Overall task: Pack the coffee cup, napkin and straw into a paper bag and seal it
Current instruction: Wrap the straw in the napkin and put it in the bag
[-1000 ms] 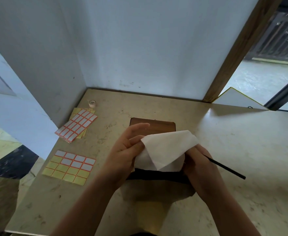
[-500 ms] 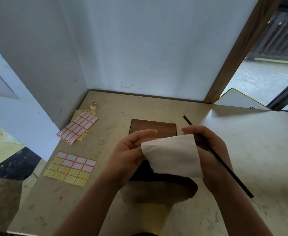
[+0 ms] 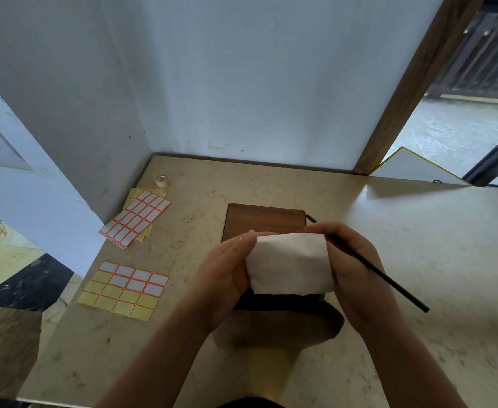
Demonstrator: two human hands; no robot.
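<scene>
crosswise, the folded white paper napkin (image 3: 290, 263) spans both hands: left hand (image 3: 227, 275) pinches one end, right hand (image 3: 356, 266) grips the other plus a thin black straw (image 3: 389, 282) slanting far-left to near-right.

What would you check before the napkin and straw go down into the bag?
1. Napkin held at both ends, by left hand and right hand: ok.
2. Straw secure in the right hand's grip: ok, though its long end juts out to the right.
3. Paper bag directly under the napkin: ok.
4. Bag mouth open wide enough: cannot tell, the napkin hides it.
5. Coffee cup already inside: cannot tell, no cup visible.
6. Label sheets within reach for sealing: ok, on the table to the left.
</scene>
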